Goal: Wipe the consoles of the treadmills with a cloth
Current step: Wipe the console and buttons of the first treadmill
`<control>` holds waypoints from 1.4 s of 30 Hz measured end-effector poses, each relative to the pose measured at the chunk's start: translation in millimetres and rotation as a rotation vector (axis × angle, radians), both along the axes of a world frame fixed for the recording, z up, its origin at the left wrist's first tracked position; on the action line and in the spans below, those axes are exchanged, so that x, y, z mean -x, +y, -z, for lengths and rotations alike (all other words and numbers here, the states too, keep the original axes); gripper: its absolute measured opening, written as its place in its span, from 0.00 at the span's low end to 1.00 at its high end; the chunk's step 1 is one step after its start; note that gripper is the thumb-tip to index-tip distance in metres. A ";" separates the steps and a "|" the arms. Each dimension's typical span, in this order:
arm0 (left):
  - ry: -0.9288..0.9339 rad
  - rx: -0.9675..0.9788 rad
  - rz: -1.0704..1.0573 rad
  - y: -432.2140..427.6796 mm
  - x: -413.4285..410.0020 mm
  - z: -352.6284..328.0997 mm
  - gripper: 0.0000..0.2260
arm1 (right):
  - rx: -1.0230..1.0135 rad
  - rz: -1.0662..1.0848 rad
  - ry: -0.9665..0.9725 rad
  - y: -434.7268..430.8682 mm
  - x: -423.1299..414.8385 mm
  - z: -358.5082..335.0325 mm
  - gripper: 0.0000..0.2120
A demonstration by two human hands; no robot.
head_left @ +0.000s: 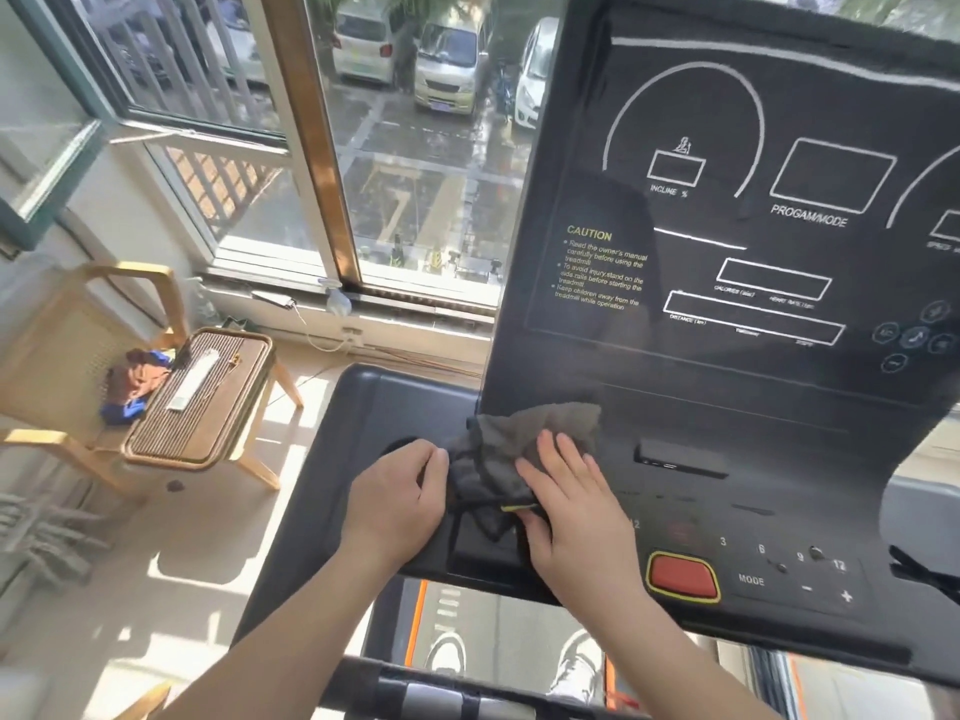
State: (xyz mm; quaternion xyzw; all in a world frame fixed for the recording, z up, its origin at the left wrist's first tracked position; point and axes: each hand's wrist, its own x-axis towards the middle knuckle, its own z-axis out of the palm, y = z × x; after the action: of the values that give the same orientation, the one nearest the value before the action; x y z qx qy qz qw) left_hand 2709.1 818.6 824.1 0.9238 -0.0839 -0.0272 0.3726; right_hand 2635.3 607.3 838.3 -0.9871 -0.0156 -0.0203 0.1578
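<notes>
I am pressing my right hand [571,506] flat, fingers straight, on the grey cloth [524,431] bunched on the treadmill console's [675,407] lower left deck, while my left hand [397,493] is pinching its edge so it spreads for wiping.

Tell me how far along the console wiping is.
Done: nothing visibly wiped yet. In hand: the left hand grips and the right hand presses the grey cloth on the console, lower left. Left, likely: display panel and around the red button.

Grey cloth [511,452] (crumpled), on black treadmill console [727,314]
</notes>
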 end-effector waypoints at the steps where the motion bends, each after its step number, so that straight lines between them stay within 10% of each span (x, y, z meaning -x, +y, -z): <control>1: -0.006 -0.019 0.004 0.1 -0.8 2.2 0.15 | -0.027 -0.012 -0.014 -1.4 10.0 3.3 0.23; 42: -0.009 -0.100 -0.001 -5.1 -1.1 3.1 0.12 | -0.219 -0.043 0.063 -18.8 11.5 -27.3 0.22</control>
State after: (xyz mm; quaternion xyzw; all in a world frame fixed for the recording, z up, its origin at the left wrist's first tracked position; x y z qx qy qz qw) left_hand 2710.1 813.6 821.1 0.9414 -0.0837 -0.0273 0.3255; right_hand 2623.9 588.5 865.6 -0.9636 -0.0296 0.0124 0.2655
